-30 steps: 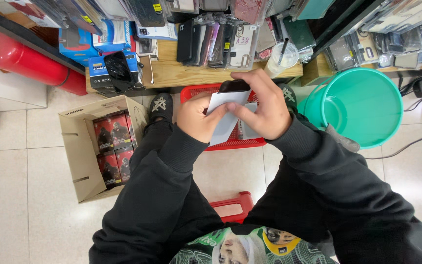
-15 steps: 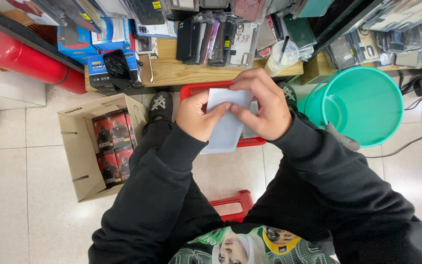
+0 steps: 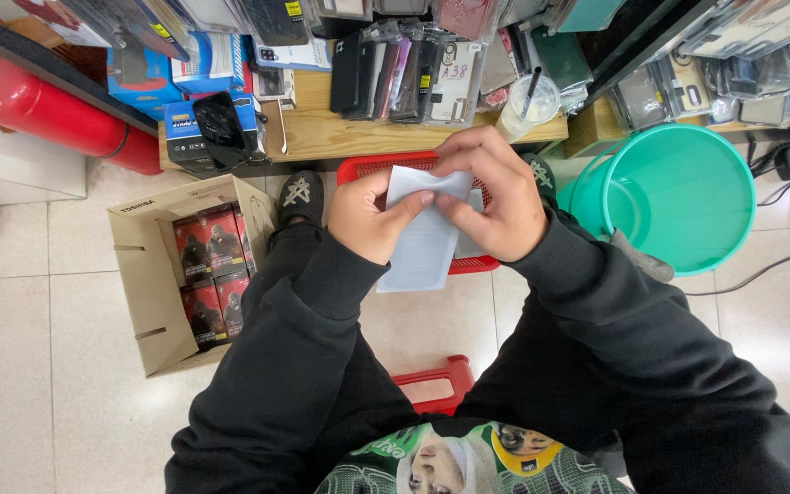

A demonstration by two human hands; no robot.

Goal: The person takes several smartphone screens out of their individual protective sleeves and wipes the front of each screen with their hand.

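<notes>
Both of my hands hold a flat white packet [image 3: 427,240] in front of me, above a red plastic basket [image 3: 395,167] on the floor. My left hand [image 3: 372,215] pinches the packet's upper left part between thumb and fingers. My right hand [image 3: 496,192] grips its upper right edge, with the fingers curled over the top. The packet hangs down slightly tilted, its lower end free. Black sleeves cover both arms.
A teal bucket [image 3: 678,197] stands at the right. An open cardboard box [image 3: 153,274] with red packages sits at the left. A low wooden shelf [image 3: 340,133] ahead carries phone cases and a plastic cup [image 3: 530,102]. A red extinguisher [image 3: 38,110] lies far left. A red stool [image 3: 436,382] is under me.
The white packet has come further out and now hangs lower between my hands; the dark object seen above it a second ago is no longer visible. My hands stayed in place.
</notes>
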